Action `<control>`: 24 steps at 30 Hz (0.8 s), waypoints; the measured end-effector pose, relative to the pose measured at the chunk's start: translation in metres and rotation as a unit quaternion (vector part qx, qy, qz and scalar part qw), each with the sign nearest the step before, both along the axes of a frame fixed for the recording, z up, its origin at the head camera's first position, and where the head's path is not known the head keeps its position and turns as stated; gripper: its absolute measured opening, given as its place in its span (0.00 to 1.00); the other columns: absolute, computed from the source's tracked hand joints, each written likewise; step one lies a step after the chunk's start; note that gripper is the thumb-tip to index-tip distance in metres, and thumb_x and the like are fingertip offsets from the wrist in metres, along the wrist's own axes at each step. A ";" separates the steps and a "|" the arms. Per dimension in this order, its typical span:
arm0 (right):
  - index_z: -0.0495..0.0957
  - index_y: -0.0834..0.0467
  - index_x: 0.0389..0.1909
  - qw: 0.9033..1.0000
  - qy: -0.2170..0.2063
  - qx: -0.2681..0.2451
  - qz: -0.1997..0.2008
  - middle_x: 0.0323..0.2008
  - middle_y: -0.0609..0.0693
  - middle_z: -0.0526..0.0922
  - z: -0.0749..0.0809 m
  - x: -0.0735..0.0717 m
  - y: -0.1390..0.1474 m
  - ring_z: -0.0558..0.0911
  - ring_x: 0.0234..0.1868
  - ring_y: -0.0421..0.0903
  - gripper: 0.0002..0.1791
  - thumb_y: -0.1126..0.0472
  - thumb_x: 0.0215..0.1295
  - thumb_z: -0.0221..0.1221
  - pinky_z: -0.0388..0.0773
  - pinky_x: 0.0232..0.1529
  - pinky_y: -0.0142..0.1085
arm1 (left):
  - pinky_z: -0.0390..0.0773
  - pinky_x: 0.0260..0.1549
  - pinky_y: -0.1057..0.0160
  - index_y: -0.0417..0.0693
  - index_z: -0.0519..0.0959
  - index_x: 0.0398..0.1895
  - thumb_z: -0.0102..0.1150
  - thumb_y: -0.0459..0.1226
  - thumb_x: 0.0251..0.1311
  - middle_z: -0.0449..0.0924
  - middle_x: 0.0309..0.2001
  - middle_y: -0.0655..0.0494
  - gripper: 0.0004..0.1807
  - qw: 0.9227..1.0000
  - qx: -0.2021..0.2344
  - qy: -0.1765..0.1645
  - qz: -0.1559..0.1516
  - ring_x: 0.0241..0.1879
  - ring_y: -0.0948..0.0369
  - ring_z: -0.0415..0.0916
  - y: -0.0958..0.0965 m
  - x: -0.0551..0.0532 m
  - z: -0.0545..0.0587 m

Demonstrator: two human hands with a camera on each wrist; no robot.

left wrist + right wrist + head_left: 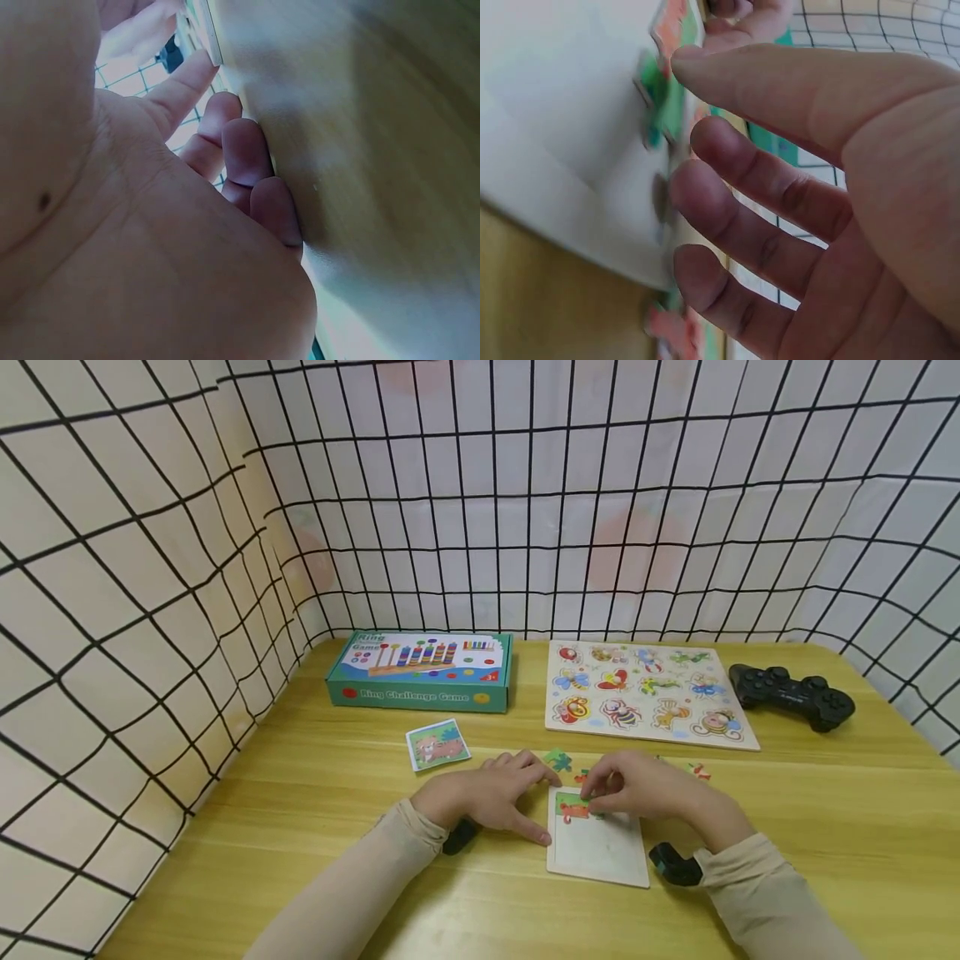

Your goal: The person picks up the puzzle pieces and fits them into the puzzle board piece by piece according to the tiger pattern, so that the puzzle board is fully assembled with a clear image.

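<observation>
Puzzle piece (657, 97) sits pinched by the right hand (641, 785) over the upper part of the puzzle board (596, 852); the left hand (495, 793), thumb and forefinger apart, touches the board's side, seemingly to steady it; loose pieces (557, 760) lie beyond.

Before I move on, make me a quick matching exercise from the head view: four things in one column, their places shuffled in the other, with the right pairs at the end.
Things
1. Left hand
2. Right hand
3. Game controller
4. Ring Challenge Game box

Places
A. Just right of the insect board
B. Over the far right corner of the puzzle board
C. Straight behind the picture card
D. At the left edge of the puzzle board

Pairs
1-D, 2-B, 3-A, 4-C
</observation>
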State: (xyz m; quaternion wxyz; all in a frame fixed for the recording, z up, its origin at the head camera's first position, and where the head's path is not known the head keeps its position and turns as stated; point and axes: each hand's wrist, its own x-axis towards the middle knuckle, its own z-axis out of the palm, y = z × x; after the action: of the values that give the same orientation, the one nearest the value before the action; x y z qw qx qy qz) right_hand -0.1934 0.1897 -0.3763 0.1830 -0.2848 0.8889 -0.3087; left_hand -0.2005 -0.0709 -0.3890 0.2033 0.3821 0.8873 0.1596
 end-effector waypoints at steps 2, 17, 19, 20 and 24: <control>0.86 0.50 0.39 1.000 0.004 0.002 -0.013 0.33 0.41 0.81 0.004 -0.001 0.006 0.77 0.33 0.43 0.04 0.58 0.65 0.68 0.75 0.34 0.37 | 0.63 0.59 0.56 0.63 0.66 0.69 0.66 0.64 0.57 0.61 0.61 0.63 0.40 1.000 -0.001 0.001 0.001 0.58 0.59 0.61 0.000 0.000 0.001; 0.84 0.60 0.51 0.996 0.062 -0.006 -0.071 0.39 0.46 0.81 0.031 -0.004 0.066 0.80 0.35 0.44 0.17 0.58 0.65 0.68 0.75 0.32 0.37 | 0.61 0.61 0.55 0.63 0.65 0.70 0.65 0.65 0.56 0.61 0.62 0.62 0.41 1.000 -0.003 0.007 -0.003 0.59 0.59 0.60 0.000 -0.001 -0.001; 0.84 0.60 0.51 0.997 0.046 -0.007 -0.064 0.40 0.47 0.83 0.028 -0.005 0.068 0.80 0.36 0.44 0.17 0.59 0.63 0.70 0.76 0.33 0.36 | 0.61 0.61 0.55 0.63 0.65 0.70 0.65 0.65 0.56 0.61 0.62 0.62 0.41 1.000 -0.003 0.006 -0.001 0.59 0.58 0.60 0.000 -0.001 -0.001; 0.84 0.60 0.51 0.998 0.033 -0.008 -0.061 0.40 0.48 0.83 0.027 -0.006 0.068 0.80 0.36 0.44 0.17 0.61 0.62 0.70 0.76 0.33 0.37 | 0.61 0.62 0.55 0.63 0.65 0.70 0.65 0.64 0.56 0.61 0.62 0.62 0.41 1.000 -0.003 0.007 -0.001 0.60 0.58 0.60 0.000 -0.001 -0.001; 0.85 0.60 0.51 0.998 -0.015 -0.006 -0.056 0.37 0.51 0.81 0.018 -0.008 0.066 0.77 0.33 0.47 0.19 0.68 0.57 0.71 0.74 0.32 0.37 | 0.61 0.62 0.55 0.61 0.66 0.69 0.66 0.64 0.56 0.61 0.62 0.62 0.41 1.000 -0.003 0.008 -0.001 0.60 0.58 0.60 0.001 0.000 0.000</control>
State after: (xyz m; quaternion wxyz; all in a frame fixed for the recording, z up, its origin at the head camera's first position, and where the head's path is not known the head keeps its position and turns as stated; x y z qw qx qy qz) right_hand -0.2016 0.2561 -0.3587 0.1773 -0.2310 0.8986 -0.3283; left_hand -0.2001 -0.0700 -0.3887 0.1969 0.3834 0.8891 0.1538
